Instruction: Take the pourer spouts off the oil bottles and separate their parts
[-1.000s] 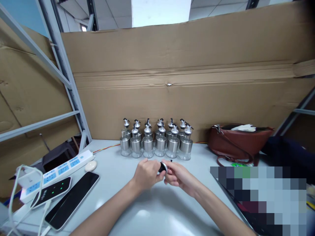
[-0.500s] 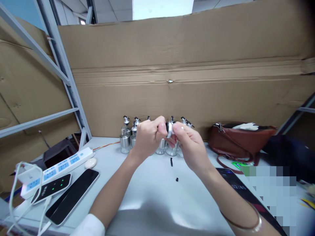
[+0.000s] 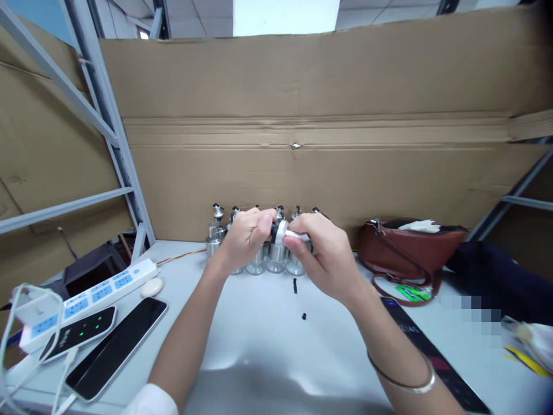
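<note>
We have pourer top (image 3: 280,232) over bench (image 3: 254,328), short of back edge: L hand (image 3: 246,235) grips blk end (image 3: 273,231), R hand (image 3: 332,251) pinches pale spout (image 3: 298,235). Prob. working fit; next needs firm L, aligned R.

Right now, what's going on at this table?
A person's left hand and right hand grip a small black-and-silver fitting between them, over the table. Two small black pieces lie on the tabletop nearby. Glass-and-metal bottles stand behind the hands, partly hidden.
</note>
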`<state>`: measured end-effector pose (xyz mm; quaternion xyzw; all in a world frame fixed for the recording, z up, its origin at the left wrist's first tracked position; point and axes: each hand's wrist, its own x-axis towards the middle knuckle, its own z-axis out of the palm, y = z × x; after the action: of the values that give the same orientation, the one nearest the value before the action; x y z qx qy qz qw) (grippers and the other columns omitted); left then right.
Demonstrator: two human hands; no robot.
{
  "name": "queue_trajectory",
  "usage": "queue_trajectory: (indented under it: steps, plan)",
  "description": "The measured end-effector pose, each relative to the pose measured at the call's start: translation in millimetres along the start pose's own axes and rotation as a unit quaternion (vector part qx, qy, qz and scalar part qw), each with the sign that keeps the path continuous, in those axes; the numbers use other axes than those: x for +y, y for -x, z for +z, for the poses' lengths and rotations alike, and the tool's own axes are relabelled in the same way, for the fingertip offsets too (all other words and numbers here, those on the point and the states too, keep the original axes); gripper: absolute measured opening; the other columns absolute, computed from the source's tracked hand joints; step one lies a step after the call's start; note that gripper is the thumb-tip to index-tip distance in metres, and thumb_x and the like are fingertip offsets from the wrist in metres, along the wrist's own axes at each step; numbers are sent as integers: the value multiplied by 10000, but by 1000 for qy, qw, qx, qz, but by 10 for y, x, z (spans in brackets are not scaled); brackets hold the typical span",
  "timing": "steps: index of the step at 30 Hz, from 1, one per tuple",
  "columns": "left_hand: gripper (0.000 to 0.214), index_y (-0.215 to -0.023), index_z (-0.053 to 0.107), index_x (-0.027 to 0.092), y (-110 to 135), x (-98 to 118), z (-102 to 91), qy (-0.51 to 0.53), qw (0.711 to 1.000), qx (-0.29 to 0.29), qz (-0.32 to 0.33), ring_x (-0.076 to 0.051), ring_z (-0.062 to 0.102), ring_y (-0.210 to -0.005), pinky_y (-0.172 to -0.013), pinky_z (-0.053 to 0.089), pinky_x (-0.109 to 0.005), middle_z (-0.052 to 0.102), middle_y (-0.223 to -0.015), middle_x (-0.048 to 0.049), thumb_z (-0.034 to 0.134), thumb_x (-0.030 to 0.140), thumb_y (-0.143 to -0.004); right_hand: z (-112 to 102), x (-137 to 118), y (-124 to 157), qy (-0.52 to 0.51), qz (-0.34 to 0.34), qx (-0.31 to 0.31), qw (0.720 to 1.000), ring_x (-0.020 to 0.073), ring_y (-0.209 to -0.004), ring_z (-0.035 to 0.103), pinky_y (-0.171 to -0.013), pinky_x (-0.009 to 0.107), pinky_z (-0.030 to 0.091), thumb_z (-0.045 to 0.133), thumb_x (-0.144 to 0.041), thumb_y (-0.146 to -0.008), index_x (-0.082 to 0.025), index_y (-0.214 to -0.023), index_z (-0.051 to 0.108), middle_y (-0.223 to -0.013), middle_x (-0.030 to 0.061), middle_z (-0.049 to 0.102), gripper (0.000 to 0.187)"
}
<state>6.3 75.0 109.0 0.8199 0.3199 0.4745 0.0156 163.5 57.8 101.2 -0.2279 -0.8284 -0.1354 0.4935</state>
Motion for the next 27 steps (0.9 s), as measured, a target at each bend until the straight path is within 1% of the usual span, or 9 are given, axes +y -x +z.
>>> queue_trajectory:
  steps: [4, 8, 10, 12, 15, 18, 20, 23, 27]
  plan:
    - [399, -575, 294, 212, 34, -107, -176, -3, 998, 47, -37, -97, 337, -484, -485, 313, -230, 335, -497, 34, 208, 408, -911, -142, 30, 20, 40, -87, 34, 995, 150, -721, 551, -683, 291, 400, 426, -279, -949, -198, -801, 530, -780, 38, 626, 198]
    - [407, -597, 330, 211, 93, -259, -471, 53, 965, 237, -100, -93, 353, -469, -442, 299, -214, 357, -516, 34, 264, 430, -933, -425, 77, 39, -13, -29, 320, 947, 150, -707, 571, -610, 285, 409, 506, -332, -915, -222, -845, 557, -752, 8, 576, 140]
    - [414, -625, 397, 198, 131, -244, -581, 50, 977, 186, -91, -96, 397, -484, -483, 345, -216, 411, -521, 31, 271, 430, -944, -514, 71, 38, -89, -8, 432, 897, 133, -587, 541, -549, 279, 402, 519, -385, -902, -221, -801, 530, -676, -15, 526, 192]
    - [365, -702, 489, 184, 166, -180, -627, 9, 991, 82, -105, -101, 450, -515, -521, 372, -217, 480, -551, 31, 345, 431, -929, -536, 44, 40, -110, 8, 436, 893, 127, -545, 518, -532, 277, 395, 526, -387, -896, -220, -787, 518, -662, -22, 519, 199]
    - [227, -850, 581, 195, 205, -142, -582, -71, 984, -76, -147, -116, 529, -620, -567, 393, -217, 589, -698, 21, 474, 393, -878, -494, 1, 57, -45, 49, 269, 961, 124, -597, 516, -558, 265, 378, 499, -325, -910, -215, -808, 548, -704, -8, 557, 158]
    - [117, -885, 627, 211, 225, -316, -439, -140, 945, -235, -181, -134, 579, -759, -636, 410, -218, 643, -858, 3, 559, 235, -794, -426, -6, 74, -40, 132, -10, 990, 111, -574, 484, -528, 238, 350, 459, -335, -923, -206, -772, 543, -663, -10, 558, 215]
    - [183, -902, 648, 218, 229, -523, -307, -176, 881, -362, -249, -134, 594, -777, -612, 402, -201, 658, -884, 1, 596, 171, -733, -371, 25, 94, -52, 200, -194, 959, 112, -556, 469, -508, 232, 334, 450, -362, -917, -203, -730, 538, -629, -10, 553, 261]
    - [234, -815, 673, 176, 230, -811, -80, -194, 833, -423, -298, -148, 619, -703, -546, 398, -190, 679, -781, -15, 643, 76, -605, -284, 122, 148, -63, 267, -404, 873, 117, -513, 442, -477, 238, 301, 495, -342, -872, -200, -668, 565, -571, -4, 546, 258]
    - [266, -798, 676, 150, 243, -950, 185, -201, 789, -477, -331, -159, 636, -661, -553, 438, -195, 687, -697, -23, 643, 23, -567, -226, 257, 191, -60, 300, -436, 846, 107, -464, 390, -448, 245, 252, 563, -311, -798, -196, -583, 564, -517, -3, 508, 244]
